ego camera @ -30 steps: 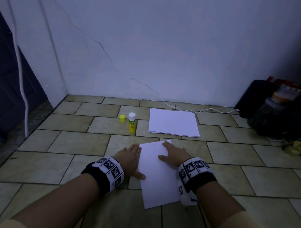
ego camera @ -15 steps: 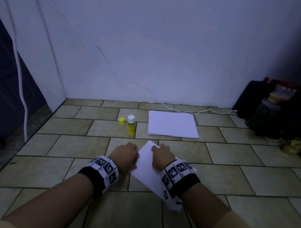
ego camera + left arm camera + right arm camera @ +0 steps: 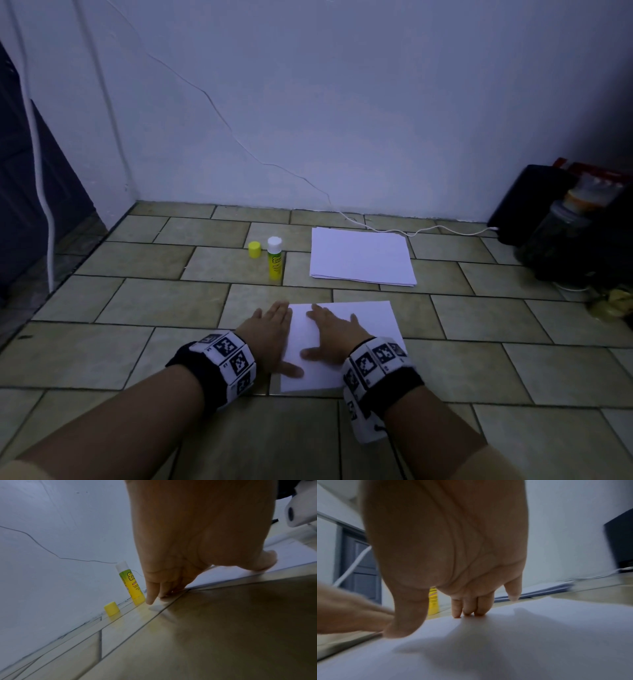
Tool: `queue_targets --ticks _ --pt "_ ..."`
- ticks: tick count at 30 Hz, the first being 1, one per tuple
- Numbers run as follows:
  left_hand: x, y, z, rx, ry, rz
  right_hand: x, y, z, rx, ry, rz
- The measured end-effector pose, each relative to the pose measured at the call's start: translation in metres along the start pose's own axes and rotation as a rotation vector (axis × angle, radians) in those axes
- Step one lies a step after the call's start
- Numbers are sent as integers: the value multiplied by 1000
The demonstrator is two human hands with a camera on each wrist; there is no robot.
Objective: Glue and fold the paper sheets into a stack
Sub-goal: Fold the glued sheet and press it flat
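Sheet (image 3: 346,337) flat on the floor (image 3: 137,298) just short of the paper pile (image 3: 361,255), long axis running left to right, far edge roughly parallel to the wall. Pinned by both hands, fingers straight and gripping nothing: right hand (image 3: 334,337) spread on the sheet, left hand (image 3: 270,332) at its left edge with thumb on the paper, probably to stop sliding and square it for gluing. Glue stick (image 3: 274,257) upright and uncapped beside its cap (image 3: 254,249), left of the pile, within reach.
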State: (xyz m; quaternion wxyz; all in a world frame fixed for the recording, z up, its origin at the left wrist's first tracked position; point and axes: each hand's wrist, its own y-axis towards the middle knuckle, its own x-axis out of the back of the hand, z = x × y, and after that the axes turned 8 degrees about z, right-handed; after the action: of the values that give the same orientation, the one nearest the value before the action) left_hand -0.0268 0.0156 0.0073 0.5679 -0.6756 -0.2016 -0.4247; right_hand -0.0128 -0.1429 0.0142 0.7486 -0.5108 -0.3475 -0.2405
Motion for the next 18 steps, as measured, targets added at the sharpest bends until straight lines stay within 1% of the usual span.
queue_targets --ticks 3,6,8,10,12,15,16,18 --pt "-2 1 0 1 -5 0 7 -11 -35 -91 80 0" --pt "-2 0 3 -10 21 18 14 -24 -67 -210 85 -9" --pt "0 -1 3 -13 42 34 18 -32 -80 -267 92 -27" --pt "6 -3 2 -8 92 37 20 -32 -87 -288 138 -51" --pt "16 -4 1 3 146 -27 19 -29 -85 -287 141 -99" --pt "30 -7 -4 15 196 -169 19 -21 -71 -331 -27 -147" --pt "30 -7 -6 -8 177 -212 20 -20 -65 -348 -79 -137" --pt "25 -2 -13 -94 45 -265 24 -17 -53 -346 -145 -111"
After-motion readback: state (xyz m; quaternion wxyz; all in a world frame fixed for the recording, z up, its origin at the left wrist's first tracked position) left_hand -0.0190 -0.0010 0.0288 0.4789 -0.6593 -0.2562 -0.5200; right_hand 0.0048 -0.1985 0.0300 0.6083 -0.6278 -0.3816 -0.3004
